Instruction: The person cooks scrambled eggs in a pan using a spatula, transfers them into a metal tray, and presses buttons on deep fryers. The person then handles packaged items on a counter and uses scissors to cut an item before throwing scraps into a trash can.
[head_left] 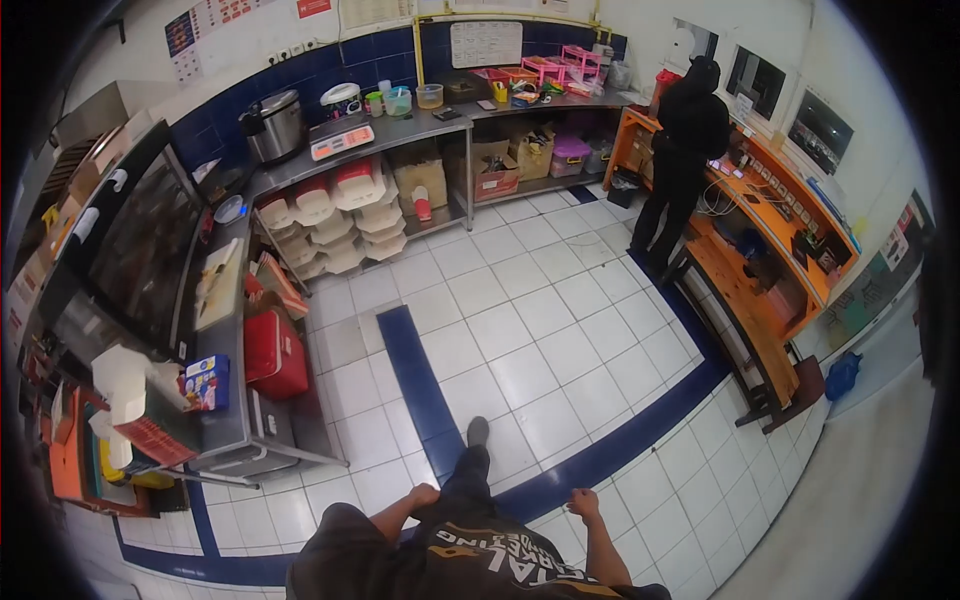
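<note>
My left hand (424, 495) hangs beside my left thigh with its fingers curled, and I see nothing held in it. Out to the right, over the white floor tiles, my right hand (583, 503) is loosely closed, with nothing visible in it. Neither hand touches any furniture. My dark printed shirt (480, 550) is below, and one grey shoe (478, 431) is forward on the floor near the blue tile strip (412, 370).
A steel counter (225, 290) at left carries a glass display case, a cutting board and a blue box; a red cooler (275, 352) is beside it. The back counter holds a large cooker (272, 125) and scale (342, 142). A person in black (685, 130) stands at the orange desk, near a wooden bench (745, 315).
</note>
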